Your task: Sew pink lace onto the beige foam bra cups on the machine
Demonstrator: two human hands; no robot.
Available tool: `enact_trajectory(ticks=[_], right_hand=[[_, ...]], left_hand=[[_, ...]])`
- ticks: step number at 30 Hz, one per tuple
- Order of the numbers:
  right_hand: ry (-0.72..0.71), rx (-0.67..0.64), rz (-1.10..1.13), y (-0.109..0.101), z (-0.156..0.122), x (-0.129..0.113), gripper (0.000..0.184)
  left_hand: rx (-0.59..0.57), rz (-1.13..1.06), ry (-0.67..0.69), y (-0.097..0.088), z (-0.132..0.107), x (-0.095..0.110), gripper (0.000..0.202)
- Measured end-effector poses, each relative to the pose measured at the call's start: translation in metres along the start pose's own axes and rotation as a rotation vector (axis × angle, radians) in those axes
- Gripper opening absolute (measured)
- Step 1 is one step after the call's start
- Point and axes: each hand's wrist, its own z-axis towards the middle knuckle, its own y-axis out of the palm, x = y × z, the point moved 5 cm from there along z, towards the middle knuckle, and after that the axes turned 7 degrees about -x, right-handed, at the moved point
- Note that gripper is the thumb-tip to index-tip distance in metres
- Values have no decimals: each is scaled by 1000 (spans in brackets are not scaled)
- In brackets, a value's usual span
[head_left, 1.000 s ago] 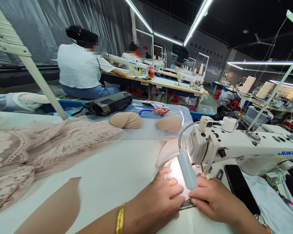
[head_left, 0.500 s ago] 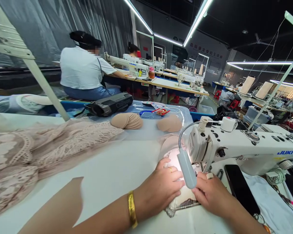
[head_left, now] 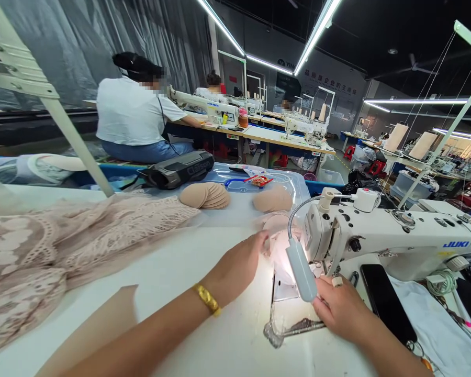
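From where I stand, the lace (head_left: 23,251) lies heaped well to the left of the machine (head_left: 349,230), with neither hand on it. Nearer, beyond the machine's left end, pads sit in a fanned left stack (head_left: 206,196) and a right stack (head_left: 272,199); they're loose, joined to nothing that I can see.

Just left of the machine's head, the left hand (head_left: 239,264) reaches in beside the pink piece (head_left: 278,248), back turned my way. Its fingers are blurred and mostly hidden, so I can't tell how far open it is or whether it grips the edge.

The pink piece itself lies against the left of the machine's head, lit by the lamp (head_left: 301,269), which hides part of it. I'd judge this one to be partway through, being right at the sewing end, but no stitching shows, so how much is done or left on it I can't say.

In front of the machine's head, the right hand (head_left: 335,303) is loosely curled, fingertips behind the lamp; whether they hold anything is hidden. Below the machine's arm lies a phone (head_left: 388,303), untouched.
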Motion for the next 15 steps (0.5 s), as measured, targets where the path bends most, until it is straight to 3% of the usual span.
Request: enact_trajectory(ticks=[2,4,10,15], right_hand=[[20,-8,16,0,0,1,15],[34,-5,22,-1,0,1,16],[-19,40,26,-9,1,-5,13],[-27,27,14,-11,2,-7,14]], left_hand=[[-94,43,-34,-2,-3,-9,31],[-180,79,-30,-6,-11,-4,26],[-400,-44,130,0,-33,53,19],[-374,-18,223,23,-27,74,19]])
